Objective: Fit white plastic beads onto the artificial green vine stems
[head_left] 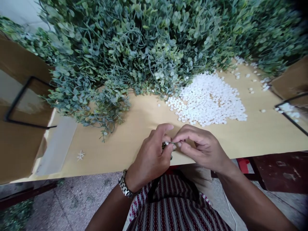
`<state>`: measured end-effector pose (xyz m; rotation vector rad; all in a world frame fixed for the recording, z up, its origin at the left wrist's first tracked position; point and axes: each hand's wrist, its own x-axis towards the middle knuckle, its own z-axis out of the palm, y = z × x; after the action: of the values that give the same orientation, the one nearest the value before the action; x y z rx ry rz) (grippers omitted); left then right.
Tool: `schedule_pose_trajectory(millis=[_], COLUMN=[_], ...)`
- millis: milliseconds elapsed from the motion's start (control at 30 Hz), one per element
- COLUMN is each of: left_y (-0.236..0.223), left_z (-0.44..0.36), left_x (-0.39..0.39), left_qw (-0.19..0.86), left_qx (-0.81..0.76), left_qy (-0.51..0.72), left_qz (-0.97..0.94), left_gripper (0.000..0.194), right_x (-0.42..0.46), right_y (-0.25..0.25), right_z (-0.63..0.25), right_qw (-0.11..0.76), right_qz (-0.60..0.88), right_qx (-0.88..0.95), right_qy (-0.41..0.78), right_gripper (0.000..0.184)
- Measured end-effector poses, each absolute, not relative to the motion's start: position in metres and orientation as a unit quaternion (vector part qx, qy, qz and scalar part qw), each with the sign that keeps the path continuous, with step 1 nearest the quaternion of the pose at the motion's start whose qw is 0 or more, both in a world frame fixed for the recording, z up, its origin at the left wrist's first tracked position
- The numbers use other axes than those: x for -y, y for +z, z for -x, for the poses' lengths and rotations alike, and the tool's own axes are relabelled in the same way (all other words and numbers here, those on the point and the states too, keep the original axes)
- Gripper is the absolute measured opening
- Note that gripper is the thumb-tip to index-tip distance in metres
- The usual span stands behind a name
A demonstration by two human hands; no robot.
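My left hand (pixel 154 152), with a watch on its wrist, is closed at the front of the table. Its thumb and fingers grip an artificial plant stem, and a small white bead (pixel 166 142) shows at the stem between them. Opposite it, my right hand (pixel 204 146) pinches the thin green stem (pixel 173 143) between thumb and forefinger. Most of the held sprig is hidden by my left hand. Just beyond my hands lies a pile of small white beads (pixel 209 99) on the table (pixel 141 118).
A large heap of artificial greenery (pixel 144 41) covers the back of the table. Cardboard (pixel 21 106) with a black metal frame (pixel 18 99) stands at the left; more cardboard (pixel 293 80) is at the right. A small white star-shaped piece (pixel 81 155) lies at the left front.
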<state>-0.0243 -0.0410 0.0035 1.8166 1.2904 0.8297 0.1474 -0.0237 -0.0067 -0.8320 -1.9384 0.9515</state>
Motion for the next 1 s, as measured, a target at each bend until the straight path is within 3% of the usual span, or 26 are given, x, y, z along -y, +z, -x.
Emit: schedule_pose_trajectory(millis=[133,267,367,567,767,1000], left_y=[0.005,-0.001,-0.005,-0.004,0.002,0.012], left_z=[0.021,0.018,0.015,0.011,0.007,0.001], left_x=[0.039,0.038,0.039,0.043,0.042,0.040], left_qw=[0.376,0.390,0.410,0.373,0.357,0.349], left_qx=[-0.503,-0.493,-0.485,-0.477,-0.445,-0.416], left_qy=[0.317,0.333,0.367,0.405,0.407,0.389], left_qz=[-0.711,-0.703,-0.680,-0.685,-0.713,-0.745], left_gripper=[0.032,0.005,0.014,0.012,0.012,0.018], right_x=[0.027,0.033,0.037,0.044,0.039,0.034], right_y=[-0.012,-0.019,-0.022,-0.028,-0.034,-0.028], right_z=[-0.150,-0.149,-0.146,-0.146,-0.153,-0.154], right_qw=[0.419,0.450,0.470,0.528,0.545,0.531], right_qz=[0.359,0.376,0.384,0.426,0.329,0.272], right_qx=[0.769,0.744,0.712,0.563,0.449,0.395], right_qy=[0.321,0.322,0.353,0.473,0.627,0.699], right_gripper=[0.015,0.016,0.015,0.008,0.005,0.012])
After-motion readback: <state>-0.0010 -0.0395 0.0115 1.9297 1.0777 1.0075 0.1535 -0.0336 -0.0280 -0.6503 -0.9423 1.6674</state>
